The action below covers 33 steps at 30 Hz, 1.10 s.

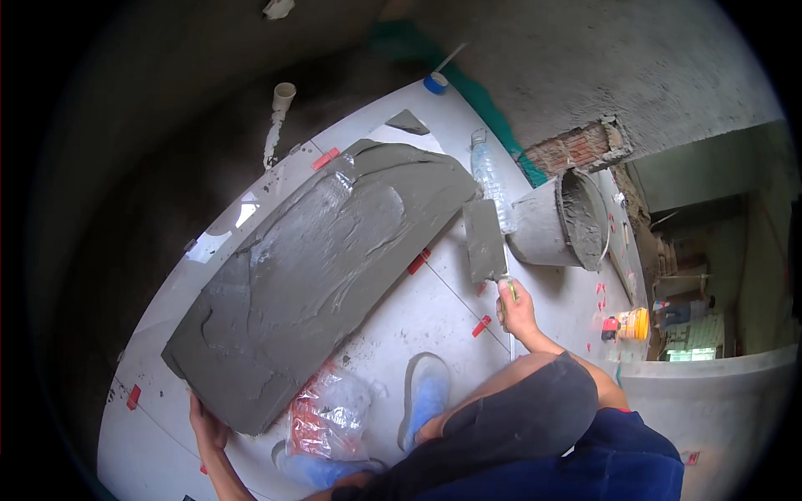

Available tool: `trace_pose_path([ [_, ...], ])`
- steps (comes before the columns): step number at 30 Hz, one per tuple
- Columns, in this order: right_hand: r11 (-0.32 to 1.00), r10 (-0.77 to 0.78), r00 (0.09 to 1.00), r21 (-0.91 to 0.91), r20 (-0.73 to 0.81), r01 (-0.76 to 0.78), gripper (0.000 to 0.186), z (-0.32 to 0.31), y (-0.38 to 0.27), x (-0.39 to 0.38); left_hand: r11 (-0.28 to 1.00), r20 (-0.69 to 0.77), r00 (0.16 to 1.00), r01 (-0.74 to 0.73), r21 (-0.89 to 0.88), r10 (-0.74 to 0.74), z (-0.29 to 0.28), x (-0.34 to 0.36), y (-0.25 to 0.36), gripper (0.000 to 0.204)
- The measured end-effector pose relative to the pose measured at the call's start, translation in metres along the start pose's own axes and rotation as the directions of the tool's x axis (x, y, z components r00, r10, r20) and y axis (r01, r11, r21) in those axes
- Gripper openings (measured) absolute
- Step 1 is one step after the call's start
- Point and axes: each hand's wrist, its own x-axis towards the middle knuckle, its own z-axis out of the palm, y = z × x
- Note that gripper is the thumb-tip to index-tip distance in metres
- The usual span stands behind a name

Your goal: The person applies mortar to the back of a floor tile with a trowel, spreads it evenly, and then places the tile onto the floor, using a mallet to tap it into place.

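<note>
A long tile (313,275) lies slantwise before me, its top spread thickly with wet grey mortar marked by ridges and sweeps. At its near left corner my left hand (209,427) grips the edge, with the fingers partly hidden. My right hand (518,309) is closed round the handle of a trowel (484,240). The flat rectangular blade is coated in mortar and points away from me, close to the tile's right end. Beside the blade stands a grey bucket (543,221), tilted toward the right, its inside caked with mortar.
A clear plastic bottle (493,179) lies behind the trowel. Red clips (481,326) sit along the floor-tile joints. By my shoes (426,392) is a clear bag with red contents (330,413). A yellow bucket (633,324) stands right; a white pipe (284,96) rises beyond the tiled edge.
</note>
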Motion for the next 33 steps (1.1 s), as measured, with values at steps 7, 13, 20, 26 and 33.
trace_pose_path([
  [7,0.937,-0.134,0.975,0.343,0.174,0.068,0.038,0.062,-0.04,0.064,0.999,0.047,0.998,-0.036,0.008,0.035,-0.004,0.003,-0.004,0.062],
  [13,0.962,-0.139,0.99,0.242,0.036,0.126,0.039,0.068,-0.038,0.067,0.991,0.054,0.995,-0.092,0.097,0.087,-0.007,0.004,-0.004,0.061],
  [20,0.972,0.038,0.998,0.233,-0.054,-0.024,0.037,0.03,-0.009,0.054,0.996,0.077,0.995,-0.063,0.07,0.057,-0.008,0.006,-0.005,0.058],
  [26,1.0,-0.027,0.987,0.004,-0.157,0.028,0.036,0.011,-0.006,0.014,0.996,0.005,0.998,-0.056,0.075,0.056,0.019,-0.004,-0.002,0.061],
  [33,0.696,-0.401,0.905,-0.595,0.143,0.403,0.046,0.02,-0.032,0.012,0.998,0.052,0.997,-0.055,0.04,0.053,-0.005,0.003,-0.004,0.057],
])
